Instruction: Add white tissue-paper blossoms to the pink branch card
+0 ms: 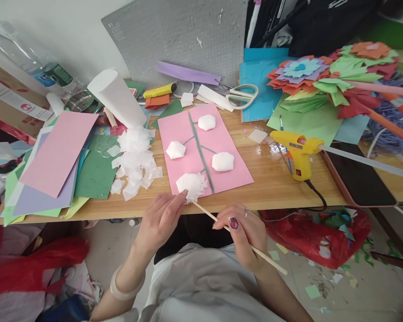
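Observation:
A pink card (pixel 204 150) lies on the wooden table (pixel 272 179), with a grey branch drawn on it and several white tissue blossoms stuck to it. My left hand (pixel 163 217) pinches the edge of the nearest fluffy blossom (pixel 191 185) at the card's front edge. My right hand (pixel 243 230) is closed round a thin wooden stick (pixel 242 239), and the stick's tip touches that blossom from below right. A pile of small white tissue squares (pixel 134 161) lies just left of the card.
A yellow glue gun (pixel 297 150) stands right of the card, its cord hanging off the edge. Scissors (pixel 240 95), a yellow knife (pixel 159 91), a white paper roll (pixel 117 96), coloured sheets (pixel 53 156) and paper flowers (pixel 322 74) crowd the table. A red bag (pixel 319 235) hangs below.

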